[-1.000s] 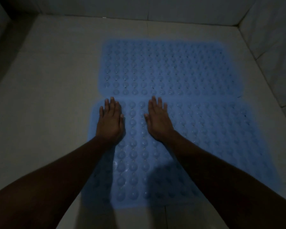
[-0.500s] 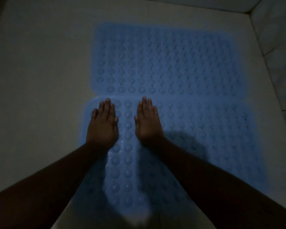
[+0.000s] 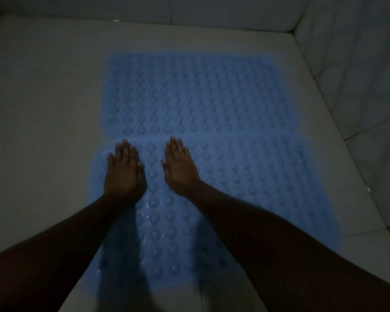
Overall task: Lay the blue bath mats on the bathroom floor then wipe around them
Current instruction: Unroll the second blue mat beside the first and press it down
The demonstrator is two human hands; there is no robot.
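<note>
Head view, looking down in dim light: you have two blue bath mats laid on the pale tiled floor (image 3: 43, 113). The far mat (image 3: 200, 93) lies flat toward the back wall (image 3: 189, 10). The near mat (image 3: 252, 190) lies flat just in front of it and runs down toward you. Their long edges meet along a straight seam across the middle of the picture. Whether one edge overlaps the other, you cannot tell from here. Both mats are covered in rows of round bumps, and a few bumps on the near mat glint between your wrists.

Your left hand (image 3: 124, 174) rests palm down on the near mat, close to its left corner, with the fingers (image 3: 125, 149) straight, held together and grasping nothing; the fingertips reach the seam. Your right hand (image 3: 180, 170) lies palm down on the same mat, just beside the left and apart from it by a column of bumps. Its fingers are also stretched out and released, with the tips at the seam.

Your forearms (image 3: 245, 221) cast dark shadows over the near end of that mat. The right wall (image 3: 358, 75) stands close to the mats' right edges, with a strip of bare floor between.
</note>
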